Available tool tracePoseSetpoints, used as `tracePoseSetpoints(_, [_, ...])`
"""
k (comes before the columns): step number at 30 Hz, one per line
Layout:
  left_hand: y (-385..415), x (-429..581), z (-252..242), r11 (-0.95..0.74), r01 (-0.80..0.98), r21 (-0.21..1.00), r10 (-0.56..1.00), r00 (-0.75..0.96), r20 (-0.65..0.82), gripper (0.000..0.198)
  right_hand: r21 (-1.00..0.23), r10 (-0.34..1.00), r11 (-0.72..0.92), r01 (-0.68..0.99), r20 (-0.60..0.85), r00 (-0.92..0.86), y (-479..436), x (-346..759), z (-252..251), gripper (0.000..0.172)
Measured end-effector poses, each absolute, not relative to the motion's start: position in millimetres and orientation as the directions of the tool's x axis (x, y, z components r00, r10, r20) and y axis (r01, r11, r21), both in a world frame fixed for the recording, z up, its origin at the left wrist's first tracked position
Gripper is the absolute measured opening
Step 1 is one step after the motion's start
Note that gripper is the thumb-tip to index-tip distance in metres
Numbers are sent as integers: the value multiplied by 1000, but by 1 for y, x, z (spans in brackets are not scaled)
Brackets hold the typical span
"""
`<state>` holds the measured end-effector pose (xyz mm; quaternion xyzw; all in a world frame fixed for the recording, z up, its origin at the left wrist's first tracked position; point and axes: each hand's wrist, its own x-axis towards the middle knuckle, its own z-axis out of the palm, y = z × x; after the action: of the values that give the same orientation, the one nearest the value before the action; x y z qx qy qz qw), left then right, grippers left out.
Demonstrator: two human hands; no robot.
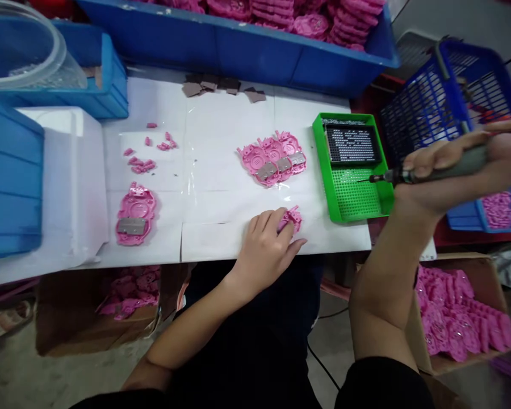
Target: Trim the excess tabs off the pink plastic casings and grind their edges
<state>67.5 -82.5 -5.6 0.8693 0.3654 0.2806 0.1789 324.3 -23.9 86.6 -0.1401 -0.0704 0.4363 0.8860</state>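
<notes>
My left hand point(266, 241) is closed over a pink plastic part point(295, 218) at the table's front edge and covers most of it. On the right, my right hand point(449, 156) grips a grey-green electric screwdriver point(464, 163), its bit pointing left over the green tray point(333, 196). Overlapping pink shells point(255, 159) with grey metal plates lie just beyond my left hand. Another pink shell point(138, 211) with a metal plate rests at the left, below several small pink pieces point(142, 166).
A long blue bin point(255, 45) of pink parts spans the back, with brown-grey pads point(200, 85) before it. Blue containers point(11, 182) and a white box point(79, 170) stand left. A blue basket point(417, 108) and a carton of pink shells point(489, 278) are right.
</notes>
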Motion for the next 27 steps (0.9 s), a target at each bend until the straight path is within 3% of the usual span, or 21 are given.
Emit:
tracePoseSetpoints(1, [-83, 72, -5, -652, 553, 519, 754, 542, 371, 30, -482, 634, 723, -494, 180, 752, -13, 327, 83, 67])
tracePoseSetpoints(3, [-82, 79, -4, -618, 584, 526, 785, 480, 391, 28, -672, 402, 741, 0, 444, 801, 5, 331, 75, 45])
tracePoseSetpoints(5, [-79, 85, -5, -596, 594, 540, 803, 452, 388, 23, -764, 377, 618, 184, 494, 784, 15, 334, 67, 24])
tracePoseSetpoints(9, [-76, 88, -9, -599, 546, 586, 798, 473, 374, 21, -831, 433, 517, 207, 462, 774, 18, 336, 62, 10])
tracePoseSetpoints(19, [-77, 79, -15, -630, 429, 648, 765, 484, 424, 20, -872, 447, 432, 231, 430, 784, 22, 325, 56, 10])
tracePoseSetpoints(24, [-78, 80, -16, -642, 413, 646, 756, 480, 445, 20, -924, 630, 346, 160, 356, 690, 10, 332, 59, 43])
tracePoseSetpoints(27, [-79, 80, -17, -644, 412, 645, 753, 493, 436, 22, -913, 640, 369, 172, 384, 666, 8, 334, 60, 57])
